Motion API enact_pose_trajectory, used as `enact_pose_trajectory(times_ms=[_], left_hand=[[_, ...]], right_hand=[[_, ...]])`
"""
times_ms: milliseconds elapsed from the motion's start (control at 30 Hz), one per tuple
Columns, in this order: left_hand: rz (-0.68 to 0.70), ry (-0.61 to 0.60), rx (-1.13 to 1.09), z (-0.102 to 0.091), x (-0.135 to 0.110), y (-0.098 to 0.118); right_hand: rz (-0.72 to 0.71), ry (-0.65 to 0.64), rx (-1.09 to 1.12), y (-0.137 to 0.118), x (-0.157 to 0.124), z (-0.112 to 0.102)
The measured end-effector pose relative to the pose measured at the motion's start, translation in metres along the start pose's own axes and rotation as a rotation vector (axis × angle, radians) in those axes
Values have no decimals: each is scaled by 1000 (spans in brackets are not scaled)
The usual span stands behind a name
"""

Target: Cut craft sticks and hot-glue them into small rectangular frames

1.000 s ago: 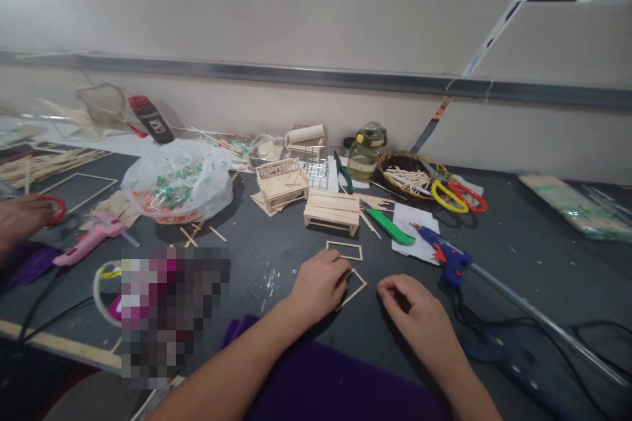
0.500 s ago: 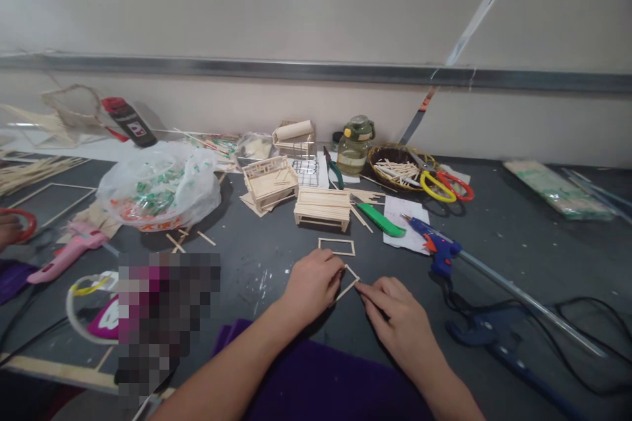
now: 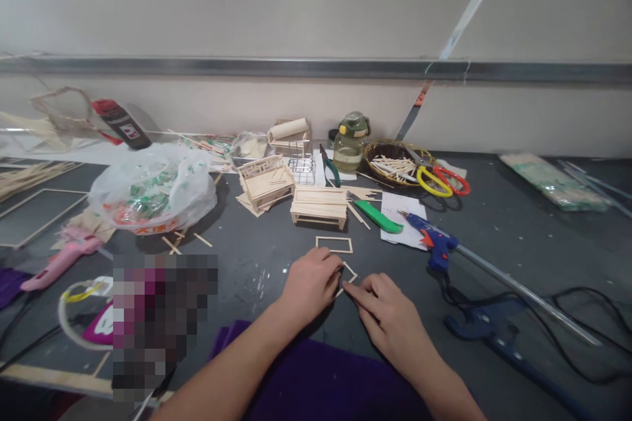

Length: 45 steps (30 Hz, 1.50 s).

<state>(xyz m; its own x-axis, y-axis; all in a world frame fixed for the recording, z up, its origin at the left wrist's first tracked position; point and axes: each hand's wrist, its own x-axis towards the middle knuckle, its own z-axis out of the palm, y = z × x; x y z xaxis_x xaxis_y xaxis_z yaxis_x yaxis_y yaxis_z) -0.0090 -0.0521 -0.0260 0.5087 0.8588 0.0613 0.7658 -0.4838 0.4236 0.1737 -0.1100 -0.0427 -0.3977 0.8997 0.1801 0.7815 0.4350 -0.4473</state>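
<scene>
My left hand (image 3: 310, 283) and my right hand (image 3: 385, 310) meet over a small frame of thin wooden sticks (image 3: 349, 273) lying on the dark table. Fingers of both hands are curled and pinch its edges. Only the frame's far corner shows between them. A second, rectangular stick frame (image 3: 334, 245) lies flat just beyond. Behind that stand a small wooden bench model (image 3: 318, 206) and a wooden crib-like model (image 3: 264, 182).
A blue glue gun (image 3: 433, 239) lies on paper to the right, its cable trailing near the table edge. A green cutter (image 3: 379, 216), scissors (image 3: 442, 180), a basket of sticks (image 3: 390, 161), a bottle (image 3: 350, 142) and a plastic bag (image 3: 153, 188) stand around. A pink glue gun (image 3: 59, 258) lies left.
My right hand has moved left from the bare table to the stick frame and now pinches it with my left hand. The camera view has shifted slightly; another person's hand at far left is gone.
</scene>
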Motion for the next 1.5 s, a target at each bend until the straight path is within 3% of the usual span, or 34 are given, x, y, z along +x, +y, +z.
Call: enact_pose_trajectory(times_ms=[400,667,1267,1500], left_hand=[[30,9,53,-1,0,3],[201,19,121,1,0,7],[235,35,158,8,2,2],[219,53,54,4,1,2]], right_hand=[[29,-11,55,-2,0,-3],[21,-25,43,-4,2,-6],[20,-47,23,-2,1,-3],[14,-23,104,0,0,-4]])
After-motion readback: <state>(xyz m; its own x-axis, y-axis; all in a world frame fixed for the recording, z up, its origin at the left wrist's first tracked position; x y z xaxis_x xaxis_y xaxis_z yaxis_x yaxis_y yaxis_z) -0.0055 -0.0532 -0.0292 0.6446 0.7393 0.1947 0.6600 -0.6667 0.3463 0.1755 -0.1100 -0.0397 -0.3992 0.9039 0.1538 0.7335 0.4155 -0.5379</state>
